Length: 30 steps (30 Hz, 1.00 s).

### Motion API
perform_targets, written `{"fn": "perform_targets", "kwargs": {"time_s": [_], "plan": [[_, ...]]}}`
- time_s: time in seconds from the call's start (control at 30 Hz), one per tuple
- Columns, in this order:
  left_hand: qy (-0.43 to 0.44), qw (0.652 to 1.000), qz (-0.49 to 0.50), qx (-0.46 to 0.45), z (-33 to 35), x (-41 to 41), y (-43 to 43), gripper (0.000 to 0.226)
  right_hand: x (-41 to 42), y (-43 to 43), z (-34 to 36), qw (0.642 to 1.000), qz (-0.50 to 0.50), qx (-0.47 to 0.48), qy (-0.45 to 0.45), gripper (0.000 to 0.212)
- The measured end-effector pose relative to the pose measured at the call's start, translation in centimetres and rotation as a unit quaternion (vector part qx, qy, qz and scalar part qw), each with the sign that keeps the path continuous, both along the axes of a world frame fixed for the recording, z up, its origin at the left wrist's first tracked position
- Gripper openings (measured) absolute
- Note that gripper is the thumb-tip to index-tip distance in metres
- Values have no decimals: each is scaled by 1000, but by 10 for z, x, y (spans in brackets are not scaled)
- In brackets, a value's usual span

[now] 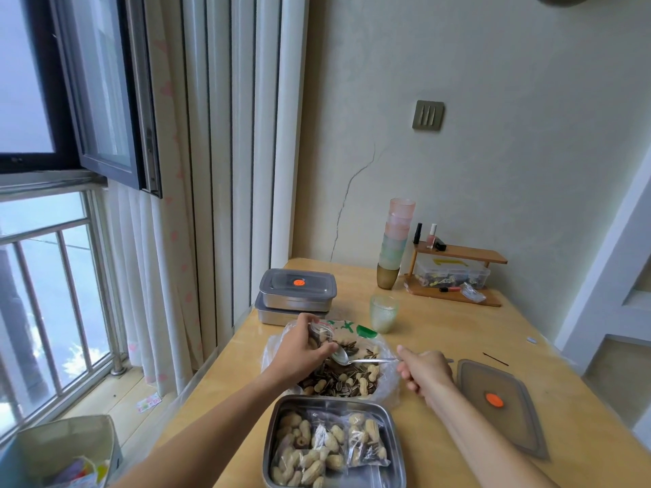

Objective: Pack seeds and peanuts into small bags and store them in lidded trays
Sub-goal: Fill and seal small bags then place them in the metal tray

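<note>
A large clear plastic bag lies open mid-table, full of striped sunflower seeds and peanuts. My left hand holds a small clear bag over it, with some seeds inside. My right hand grips a metal spoon by the handle; its bowl sits at the small bag's mouth. In front, an open steel tray contains several filled small bags of peanuts and seeds. Its grey lid with an orange dot lies to the right.
Two lidded steel trays are stacked at the table's far left. A green glass, a stack of coloured cups and a small wooden shelf stand by the wall. A box sits on the floor at left.
</note>
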<state>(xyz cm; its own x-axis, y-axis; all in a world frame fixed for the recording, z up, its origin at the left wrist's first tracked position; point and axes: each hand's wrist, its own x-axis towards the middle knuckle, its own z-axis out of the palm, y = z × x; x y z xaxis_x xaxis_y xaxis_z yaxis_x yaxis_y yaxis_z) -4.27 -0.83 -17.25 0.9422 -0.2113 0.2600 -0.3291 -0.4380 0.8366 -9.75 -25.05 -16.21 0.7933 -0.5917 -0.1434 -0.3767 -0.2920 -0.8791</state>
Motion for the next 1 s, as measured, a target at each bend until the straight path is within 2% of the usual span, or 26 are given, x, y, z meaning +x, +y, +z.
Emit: {"fn": "perform_targets", "kwargs": {"time_s": [0.07, 0.13, 0.23, 0.3, 0.4, 0.47, 0.6, 0.77, 0.9, 0.93, 1.0], "plan": [[3, 1000, -2, -6, 0, 0, 0, 59, 1, 12, 8, 998, 53, -40, -13, 45], [2, 1000, -5, -11, 0, 0, 1, 62, 0, 29, 19, 986, 143, -72, -56, 36], [-4, 1000, -11, -21, -1, 0, 1, 69, 0, 56, 35, 942, 282, -127, -129, 9], [-14, 1000, -14, -17, -2, 0, 2, 69, 5, 70, 36, 916, 333, -171, -143, 11], [-30, 999, -11, -11, -2, -2, 4, 64, 14, 86, 35, 899, 326, -265, -123, 6], [-35, 999, -11, -11, -2, -1, 6, 65, 18, 91, 35, 899, 305, -289, -122, 5], [-32, 999, -31, -8, -4, -1, 11, 84, 23, 92, 43, 887, 307, -322, -124, 9], [-27, 997, -59, -38, -10, 5, 15, 98, 24, 85, 49, 872, 281, -337, -216, 12], [-28, 997, -62, -24, -13, 6, 15, 99, 23, 76, 34, 864, 316, -381, -88, 16], [-25, 998, -62, -21, -13, 6, 15, 98, 23, 74, 32, 866, 309, -382, -90, 15], [-23, 998, -63, -20, -12, 5, 14, 98, 20, 72, 34, 873, 278, -367, -164, 14]]}}
